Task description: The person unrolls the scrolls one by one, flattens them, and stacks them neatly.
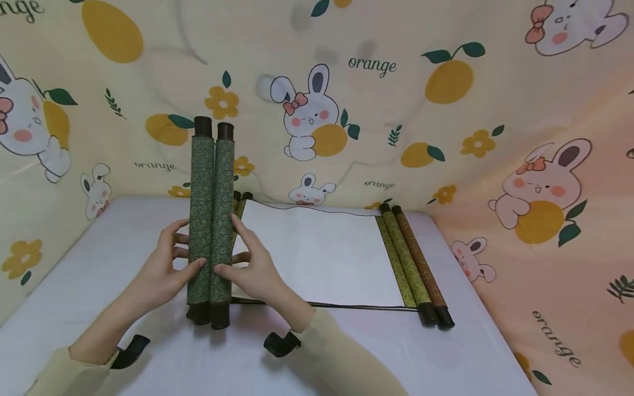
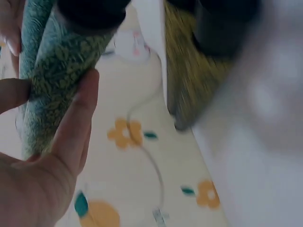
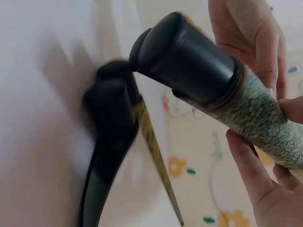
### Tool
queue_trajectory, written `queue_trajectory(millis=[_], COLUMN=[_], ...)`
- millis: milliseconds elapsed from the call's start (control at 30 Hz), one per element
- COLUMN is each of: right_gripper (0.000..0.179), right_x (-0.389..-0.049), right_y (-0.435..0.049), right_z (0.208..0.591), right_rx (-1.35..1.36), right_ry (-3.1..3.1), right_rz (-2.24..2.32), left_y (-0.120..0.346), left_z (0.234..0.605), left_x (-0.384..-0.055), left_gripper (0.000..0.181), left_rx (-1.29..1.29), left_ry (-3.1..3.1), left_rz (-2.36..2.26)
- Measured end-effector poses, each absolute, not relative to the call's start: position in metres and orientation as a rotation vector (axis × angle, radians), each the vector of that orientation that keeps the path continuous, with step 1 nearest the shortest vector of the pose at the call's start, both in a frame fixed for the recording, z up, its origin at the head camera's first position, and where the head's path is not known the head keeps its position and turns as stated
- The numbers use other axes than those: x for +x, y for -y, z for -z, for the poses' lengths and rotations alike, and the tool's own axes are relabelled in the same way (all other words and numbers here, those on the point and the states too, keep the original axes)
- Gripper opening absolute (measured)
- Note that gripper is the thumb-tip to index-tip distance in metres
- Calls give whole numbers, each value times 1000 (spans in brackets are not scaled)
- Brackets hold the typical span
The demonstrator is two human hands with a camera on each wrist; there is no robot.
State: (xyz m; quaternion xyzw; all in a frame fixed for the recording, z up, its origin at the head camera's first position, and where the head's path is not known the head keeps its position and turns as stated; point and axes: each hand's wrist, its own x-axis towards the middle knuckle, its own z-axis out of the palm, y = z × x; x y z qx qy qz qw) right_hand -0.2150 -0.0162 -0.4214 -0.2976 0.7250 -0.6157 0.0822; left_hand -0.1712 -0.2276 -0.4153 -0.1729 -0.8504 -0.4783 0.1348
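A green patterned scroll, two rolls side by side with dark end knobs, stands nearly upright between my hands at the left of the head view. My left hand grips the left roll, thumb across its front and fingers behind. From the other side my right hand holds the right roll, its thumb low on the front. The right wrist view shows a black end knob close up, tilted. Behind the green rolls lies an unrolled scroll, its white sheet spread flat on the table.
At the sheet's right end is a yellow-green roll, with a brown roll alongside. The other end is partly hidden behind the green scroll. A pale table bears everything. A cloth printed with rabbits and oranges hangs behind and at the sides.
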Motion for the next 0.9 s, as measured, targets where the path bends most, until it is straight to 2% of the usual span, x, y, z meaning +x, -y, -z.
queue_trajectory(millis=[200,333,633,900], right_gripper=[100,104,111,111], right_x=[-214,-211,-205,-208], right_y=[-27,-57,-104,-117], right_z=[422,423,434,440], right_rx=[-909,-923,-933,-954], right_ry=[-2291,-2348,-2520,-2589], right_rz=[1850,1856,1826,1819], left_y=[184,155,105,88], left_z=[417,415,422,420], left_x=[-182,-188,-199,-201], left_gripper=[106,112,112,112], left_rx=[-583,-673,-820,-826], left_ry=[2436,2441,2466,2510], left_rz=[1404,1428,1196,1344])
